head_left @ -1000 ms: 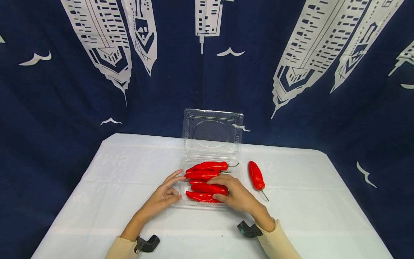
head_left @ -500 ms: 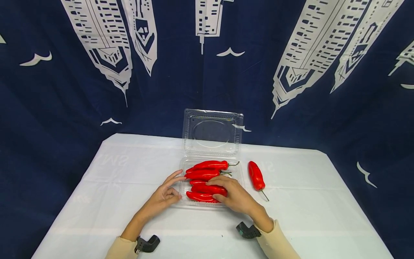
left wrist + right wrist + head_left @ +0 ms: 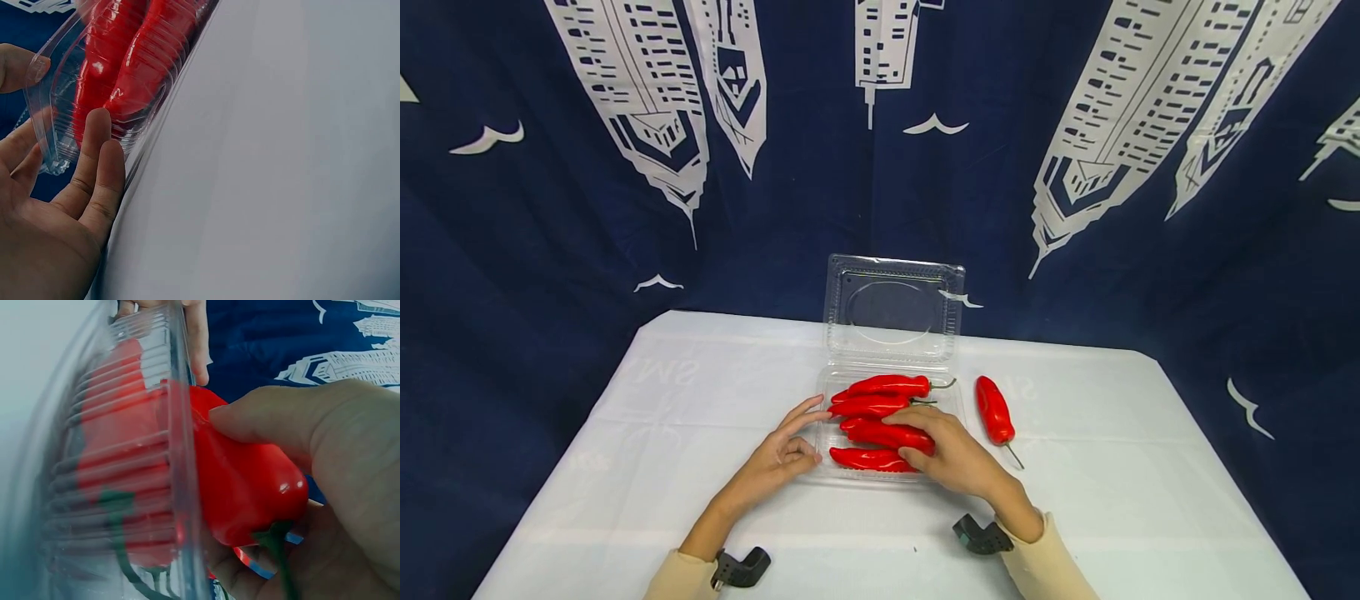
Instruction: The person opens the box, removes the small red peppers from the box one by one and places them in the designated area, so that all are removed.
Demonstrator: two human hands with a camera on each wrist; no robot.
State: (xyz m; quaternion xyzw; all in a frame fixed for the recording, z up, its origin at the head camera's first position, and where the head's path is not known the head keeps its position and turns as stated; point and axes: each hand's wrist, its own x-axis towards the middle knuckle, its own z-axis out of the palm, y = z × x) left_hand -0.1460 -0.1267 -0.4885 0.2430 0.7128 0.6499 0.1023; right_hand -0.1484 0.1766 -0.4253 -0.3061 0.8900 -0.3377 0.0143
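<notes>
A clear plastic container [image 3: 842, 477] with its lid raised stands on the white table. Several red chili peppers [image 3: 872, 459] lie in its base, roughly parallel. In the head view my right hand [image 3: 958, 454] grips one chili pepper [image 3: 880, 432] over the base, thumb on the near side, fingers on the far side. The right wrist view shows that pepper [image 3: 244, 487] by the container wall, its green stem near the palm. My left hand [image 3: 771, 458] holds the container's left rim; in the left wrist view the thumb lies on the rim, other fingers against the ribbed wall.
Another red chili pepper [image 3: 994, 410] lies on the table to the right of the container. The hinged clear lid [image 3: 891, 308] leans up behind the base. A navy cloth [image 3: 820, 192] printed with white buildings and birds hangs behind the white table [image 3: 1135, 467].
The pepper in my right hand has shifted slightly up and to the right, away from the nearest pepper. My left hand stays at the container's left rim.
</notes>
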